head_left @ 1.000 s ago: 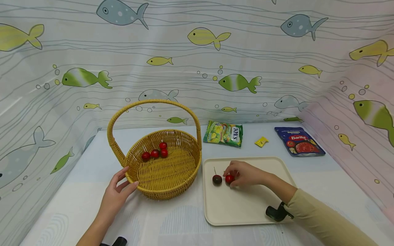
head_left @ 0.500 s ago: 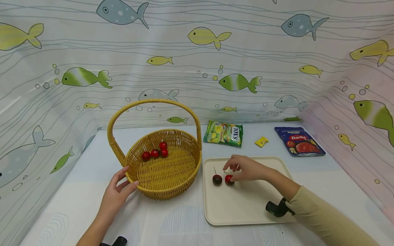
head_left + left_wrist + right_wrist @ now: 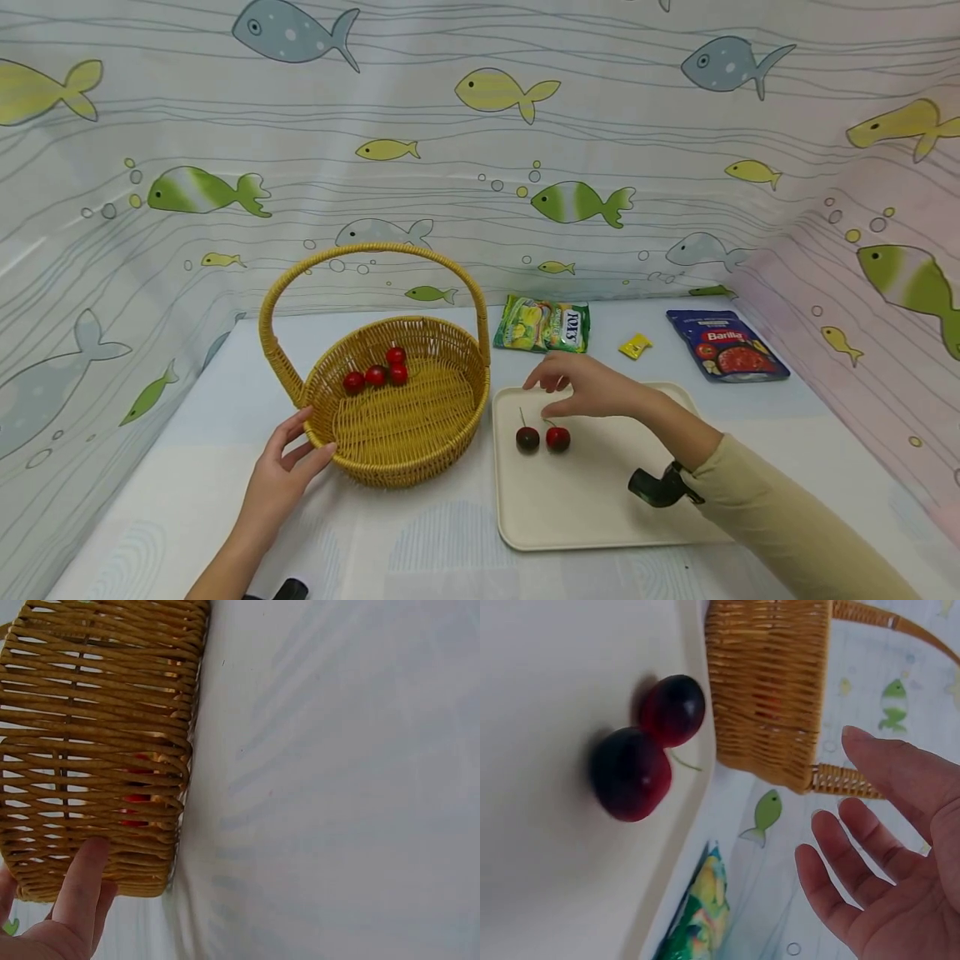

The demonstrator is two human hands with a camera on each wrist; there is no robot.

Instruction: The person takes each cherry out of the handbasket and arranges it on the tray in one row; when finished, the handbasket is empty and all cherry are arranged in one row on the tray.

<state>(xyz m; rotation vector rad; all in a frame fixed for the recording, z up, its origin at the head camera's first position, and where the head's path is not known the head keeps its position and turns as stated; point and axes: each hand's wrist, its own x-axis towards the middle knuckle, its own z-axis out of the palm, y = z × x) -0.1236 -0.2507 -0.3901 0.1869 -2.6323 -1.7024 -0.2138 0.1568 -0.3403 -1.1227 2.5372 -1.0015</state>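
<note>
The person's right hand [image 3: 581, 387] hangs in the air above the far part of a cream tray [image 3: 585, 512], its fingers loosely bent and the thumb well apart from them, with nothing between. Towards the tray's basket side a darker cherry [image 3: 528, 440], stem pointing up, lies just beside a redder cherry [image 3: 557, 439], whose thin stem bends over towards its neighbour; the right wrist view shows clear space between the fingers and both fruits. Across from that, the left hand [image 3: 281, 477] rests its spread fingers and thumb against the near rim and weave of a wicker basket [image 3: 416, 412], which looks to me more like steadying than lifting. Four cherries [image 3: 377, 376] sit together inside, towards the basket's far wall. I'd judge this a pause between grasps: the hand is poised over the fruit but has none in its fingers. Taking hold of either cherry would call for lowering that hand, setting thumb and fingertips on opposite sides, and squeezing lightly, since something so round could roll and the other lies close enough to be nudged. The left hand would do best keeping the basket where it is. Farther back on the worktop [image 3: 420, 558], a green snack bag [image 3: 542, 325], a small yellow packet [image 3: 636, 346] and a blue pouch [image 3: 726, 348] lie untouched.
</note>
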